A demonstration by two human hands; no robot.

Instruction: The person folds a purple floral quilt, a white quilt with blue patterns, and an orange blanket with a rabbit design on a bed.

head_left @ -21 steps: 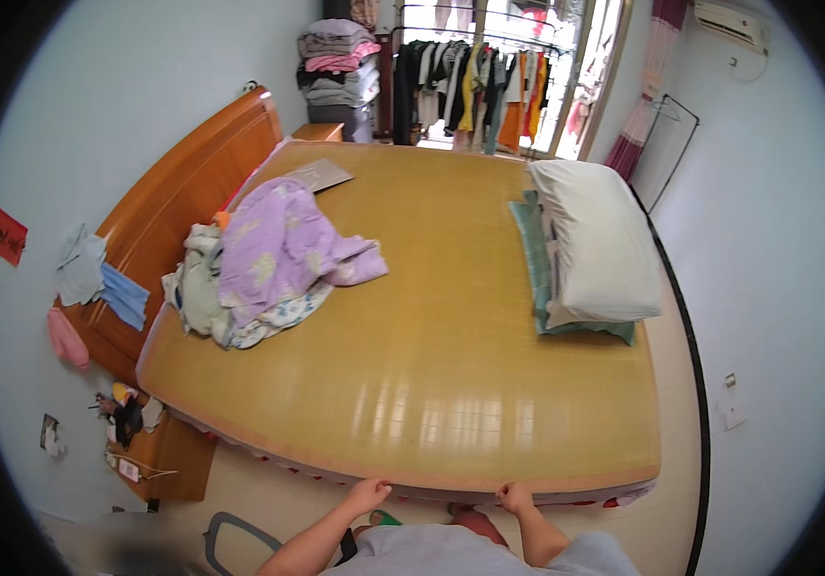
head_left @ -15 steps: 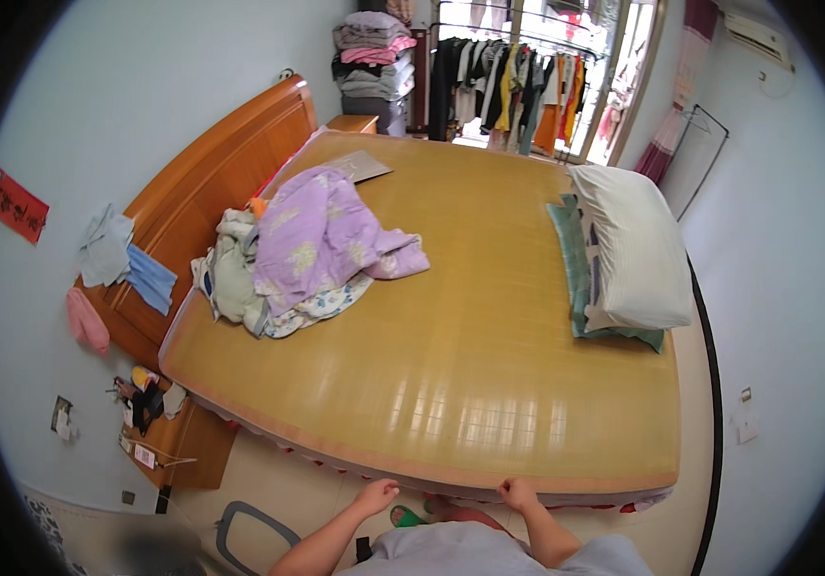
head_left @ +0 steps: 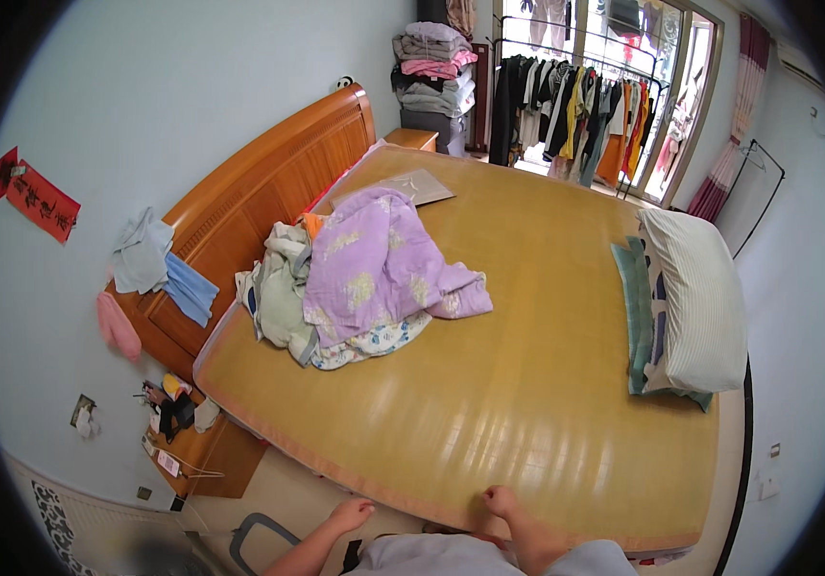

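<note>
My left hand (head_left: 351, 515) hangs just off the near edge of the bed, fingers curled in and nothing seen in them. Over the near part of the bed is my right hand (head_left: 500, 500), closed, also with nothing visible in it; whether it touches the bed I cannot tell. A smooth yellow-brown sleeping mat (head_left: 537, 307) covers the bed. Crumpled on its left side are a purple flowered quilt (head_left: 374, 264) and a pale green blanket (head_left: 285, 293). A white striped pillow (head_left: 705, 302) lies on top of a green one (head_left: 635, 317) at the right edge.
A wooden headboard (head_left: 268, 178) with clothes over its end closes the left side. Beside it stands a cluttered nightstand (head_left: 215, 461). A flat grey board (head_left: 422, 185) lies on the far part. Farther back are folded bedding (head_left: 436, 72) and a clothes rack (head_left: 575, 110).
The view has turned left and drawn closer to the bed, so the bed sits lower and further right. My right hand is now over the mat. The bedding lies as before.
</note>
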